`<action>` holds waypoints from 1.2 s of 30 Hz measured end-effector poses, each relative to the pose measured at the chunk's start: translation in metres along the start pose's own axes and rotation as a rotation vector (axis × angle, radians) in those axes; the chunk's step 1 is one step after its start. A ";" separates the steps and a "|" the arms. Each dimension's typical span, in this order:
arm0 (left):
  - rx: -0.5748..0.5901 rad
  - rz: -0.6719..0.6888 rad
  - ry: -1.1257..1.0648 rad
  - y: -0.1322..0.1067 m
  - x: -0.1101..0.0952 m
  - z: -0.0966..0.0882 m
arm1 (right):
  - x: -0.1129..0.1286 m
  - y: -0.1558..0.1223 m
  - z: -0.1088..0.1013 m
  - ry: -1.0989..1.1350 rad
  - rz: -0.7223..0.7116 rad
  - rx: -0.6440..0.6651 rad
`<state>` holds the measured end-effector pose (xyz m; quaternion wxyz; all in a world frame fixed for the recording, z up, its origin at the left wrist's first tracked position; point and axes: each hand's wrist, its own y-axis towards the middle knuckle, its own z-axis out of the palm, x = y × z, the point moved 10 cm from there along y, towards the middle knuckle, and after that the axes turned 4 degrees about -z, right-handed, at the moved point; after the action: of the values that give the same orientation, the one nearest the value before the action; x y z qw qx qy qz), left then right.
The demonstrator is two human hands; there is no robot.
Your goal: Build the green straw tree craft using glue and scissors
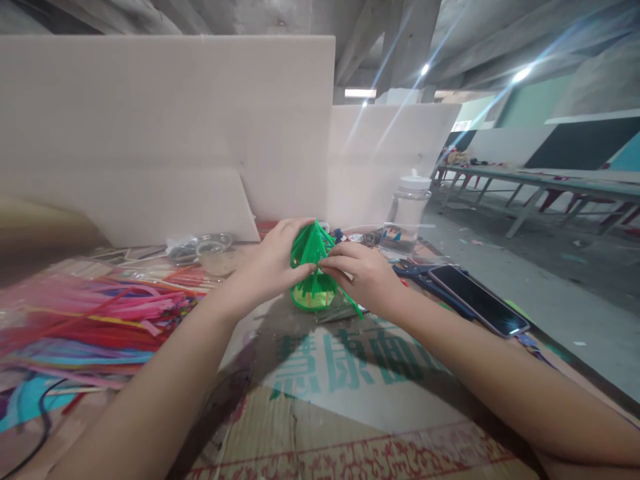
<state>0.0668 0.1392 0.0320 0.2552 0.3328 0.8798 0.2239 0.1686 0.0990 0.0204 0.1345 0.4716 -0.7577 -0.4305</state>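
Observation:
A green cone-shaped craft piece (311, 257), seemingly made of pipe cleaners, stands at the middle of the table with its point up. Its round base is yellow-green. My left hand (273, 267) holds it from the left, thumb across the front and fingers behind the upper part, where they are partly hidden. At its right side, my right hand (364, 275) pinches with thumb and fingertips close together against the green strands. A loose green pipe cleaner (355, 306) sticks out below that hand, down and to the right. What exactly the fingertips pinch is too small to see clearly.
Pink, red and blue pipe cleaners (115, 313) lie heaped at left, near clear round dishes (215, 257). A clear bottle (407, 210) with a white lid stands behind right. A phone (479, 299) lies at the table's right edge. White boards (165, 120) rise behind.

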 end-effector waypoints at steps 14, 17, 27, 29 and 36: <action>0.029 0.025 0.062 -0.002 0.000 0.003 | -0.001 -0.002 0.007 -0.042 -0.020 0.080; 0.030 0.030 0.061 -0.002 -0.001 0.003 | 0.000 -0.002 0.008 -0.060 -0.026 0.086; 0.025 0.027 0.062 -0.002 -0.002 0.003 | 0.004 -0.001 0.011 -0.159 0.003 0.144; 0.038 0.019 0.065 -0.002 -0.001 0.004 | -0.003 0.000 0.005 -0.074 0.100 0.108; 0.073 -0.001 0.062 -0.004 -0.001 0.004 | -0.052 -0.004 -0.011 0.169 0.437 0.115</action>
<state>0.0676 0.1368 0.0265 0.2154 0.3342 0.8951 0.2017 0.2043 0.1355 0.0346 0.2603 0.3376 -0.8512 -0.3062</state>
